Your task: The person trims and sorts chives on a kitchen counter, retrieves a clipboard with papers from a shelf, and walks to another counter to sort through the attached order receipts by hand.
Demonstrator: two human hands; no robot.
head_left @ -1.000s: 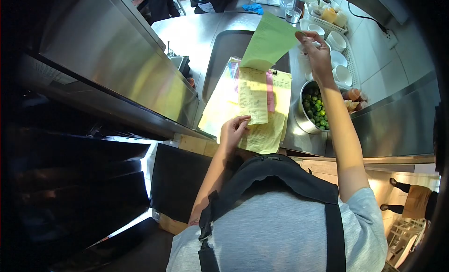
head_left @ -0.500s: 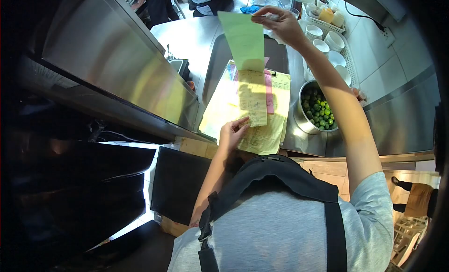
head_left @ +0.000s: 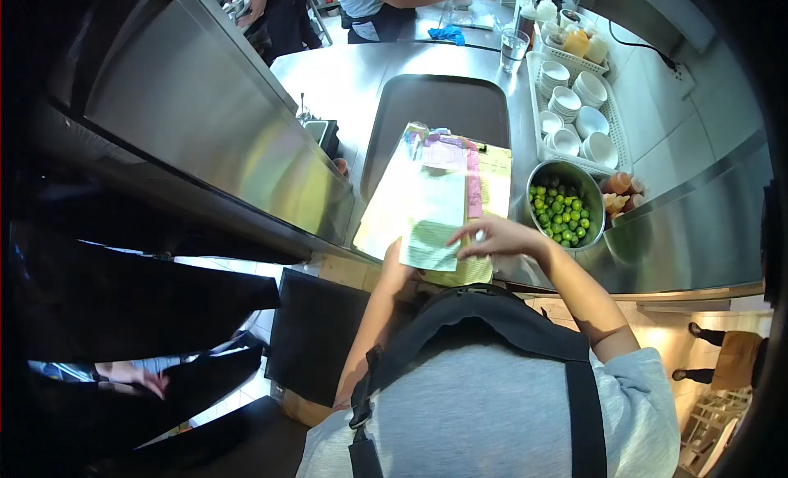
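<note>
A green paper sheet (head_left: 432,223) lies over a stack of yellow written sheets (head_left: 495,178) on the counter. My left hand (head_left: 395,267) is at the green sheet's lower left edge, its fingers mostly hidden under the paper. Over the sheet's lower right side is my right hand (head_left: 502,236), its curled fingers apart and the fingertips close to the paper. A small white spot shows between them, too small to name. Pink slips (head_left: 474,182) stick out beside the green sheet, and a dark clip (head_left: 482,149) sits near the stack's top edge.
A brown tray (head_left: 443,96) lies under the stack's upper part. To the right stand a metal pot of green limes (head_left: 561,211), a basket of white bowls (head_left: 598,149), sauce bottles (head_left: 621,190) and a glass (head_left: 514,51). Other people (head_left: 369,6) stand across the counter.
My right hand has come down from above the tray towards me. The green sheet, raised before, now lies down over the yellow page, and my left hand's fingers are covered.
</note>
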